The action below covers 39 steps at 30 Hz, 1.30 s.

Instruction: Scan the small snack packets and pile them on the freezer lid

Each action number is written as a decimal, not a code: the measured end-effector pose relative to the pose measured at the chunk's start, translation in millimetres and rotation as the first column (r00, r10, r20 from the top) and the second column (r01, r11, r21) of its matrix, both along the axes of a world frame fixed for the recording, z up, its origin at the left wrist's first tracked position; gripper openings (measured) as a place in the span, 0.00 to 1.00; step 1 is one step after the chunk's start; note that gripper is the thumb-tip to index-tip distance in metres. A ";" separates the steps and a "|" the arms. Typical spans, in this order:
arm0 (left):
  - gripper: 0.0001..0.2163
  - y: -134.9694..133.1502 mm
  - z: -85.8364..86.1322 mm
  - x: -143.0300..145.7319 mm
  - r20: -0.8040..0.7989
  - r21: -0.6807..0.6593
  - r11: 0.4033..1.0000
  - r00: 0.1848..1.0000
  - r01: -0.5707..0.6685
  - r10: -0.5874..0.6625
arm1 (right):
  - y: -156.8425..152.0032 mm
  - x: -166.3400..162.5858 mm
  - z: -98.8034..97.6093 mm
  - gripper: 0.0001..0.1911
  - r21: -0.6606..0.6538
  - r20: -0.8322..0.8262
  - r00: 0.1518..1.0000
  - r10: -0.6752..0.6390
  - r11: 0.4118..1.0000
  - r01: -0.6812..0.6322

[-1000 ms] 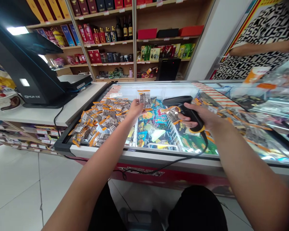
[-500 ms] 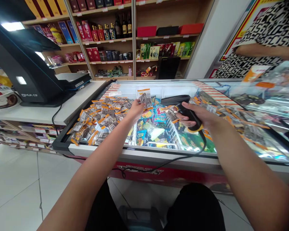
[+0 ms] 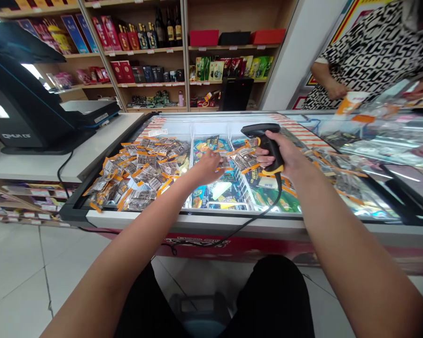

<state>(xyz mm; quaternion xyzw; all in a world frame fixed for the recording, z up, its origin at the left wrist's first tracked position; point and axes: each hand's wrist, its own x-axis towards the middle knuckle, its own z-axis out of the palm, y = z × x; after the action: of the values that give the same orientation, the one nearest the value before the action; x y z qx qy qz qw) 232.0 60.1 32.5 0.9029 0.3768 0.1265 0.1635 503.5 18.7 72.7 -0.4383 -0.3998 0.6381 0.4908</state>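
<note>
My right hand (image 3: 287,152) is wrapped round the handle of a black and yellow barcode scanner (image 3: 262,131), held over the glass lid of a chest freezer (image 3: 204,217). A few orange-edged snack packets (image 3: 245,158) sit just under the scanner against my right fingers. My left hand (image 3: 207,169) reaches in from the left, low over the lid. Its fingers are pinched on one packet (image 3: 227,163) at the edge of that bunch. A big heap of the same packets (image 3: 144,169) lies on the lid to the left.
More packets (image 3: 338,180) are spread over the lid on the right. A black till screen (image 3: 21,108) stands on the white counter (image 3: 91,155) at left, its cable hanging down. Across the freezer, a person in a black-and-white top (image 3: 373,47) handles a packet (image 3: 352,101). Stocked shelves (image 3: 162,70) line the back.
My left hand has come down and moved right, from holding a packet upright in front of the scanner to the bunch beneath it. The scanner has shifted slightly up and back.
</note>
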 end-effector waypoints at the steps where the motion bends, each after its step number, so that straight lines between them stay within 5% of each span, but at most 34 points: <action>1: 0.24 -2.7 -1.1 3.9 0.003 0.004 0.999 0.999 0.051 -0.051 | -0.3 -0.1 0.0 0.21 0.003 -0.006 1.000 0.009 1.000 -0.009; 7: 0.29 -5.6 -10.9 21.6 -0.041 0.052 0.981 0.982 0.186 -0.184 | -1.5 -0.4 2.1 0.18 0.008 -0.031 0.999 -0.011 1.000 0.012; 11: 0.29 -4.7 -4.5 15.4 -0.076 0.088 0.988 0.990 0.125 -0.119 | -5.1 -4.0 8.2 0.17 0.047 0.000 0.999 -0.036 0.998 0.036; 14: 0.28 -7.4 13.0 -7.5 -0.117 0.184 0.977 0.985 -0.104 0.127 | -7.6 -4.1 11.2 0.17 0.082 0.043 0.997 -0.057 0.995 0.053; 18: 0.18 -9.3 39.9 -64.4 -0.274 0.190 0.916 0.877 -0.353 0.394 | -7.1 -2.1 10.6 0.16 0.102 0.064 0.994 -0.087 0.992 0.080; 22: 0.14 -4.3 52.7 -113.1 -0.371 0.032 0.928 0.858 -0.371 0.355 | -5.7 -6.0 9.1 0.17 0.100 0.080 0.993 -0.081 0.992 0.073; 25: 0.16 1.2 54.0 -123.5 -0.407 -0.029 0.941 0.864 -0.337 0.297 | -6.4 -9.8 9.2 0.18 0.077 0.078 0.995 -0.066 0.995 0.060; 33: 0.10 10.1 37.2 -79.5 -0.186 -0.059 0.990 0.975 -0.131 0.118 | -4.8 -4.8 5.7 0.19 0.086 0.033 0.999 -0.031 0.996 0.028; 36: 0.14 12.5 25.6 -49.7 -0.102 -0.068 0.997 0.994 0.025 -0.032 | -3.1 -3.0 3.9 0.22 0.086 0.029 1.000 0.001 0.996 -0.004; 39: 0.17 17.5 15.6 -29.4 -0.078 -0.045 0.999 0.997 0.026 -0.029 | -2.0 -2.2 2.2 0.22 0.088 0.007 1.000 0.024 0.996 -0.024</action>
<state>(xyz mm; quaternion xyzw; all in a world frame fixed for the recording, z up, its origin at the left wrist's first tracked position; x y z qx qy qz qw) 202.6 77.6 48.1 0.9085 0.3732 0.0803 0.1702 501.4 16.7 74.9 -0.4133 -0.4340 0.6244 0.5009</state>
